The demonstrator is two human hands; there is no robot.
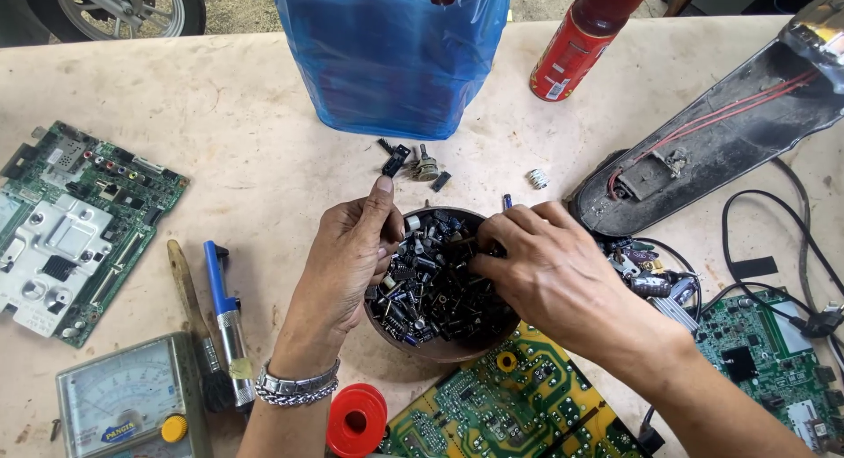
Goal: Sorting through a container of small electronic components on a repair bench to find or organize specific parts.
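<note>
A brown round bowl [457, 349] full of small black electronic parts [435, 291] sits in the middle of the table. My left hand [347, 260] rests on the bowl's left rim, thumb raised, and I cannot tell if it holds a part. My right hand [549, 269] reaches into the bowl from the right, its fingertips pinching among the parts at the top. A metal bracelet [294, 388] is on my left wrist.
A green circuit board [79, 221] lies left, another green and yellow board [519, 405] in front, a third [765, 352] right. Blue plastic bag [391, 54], red spray can [580, 40], black casing [712, 141], analogue meter [132, 405], blue-handled tool [224, 317], red spool [356, 420], loose parts [413, 163].
</note>
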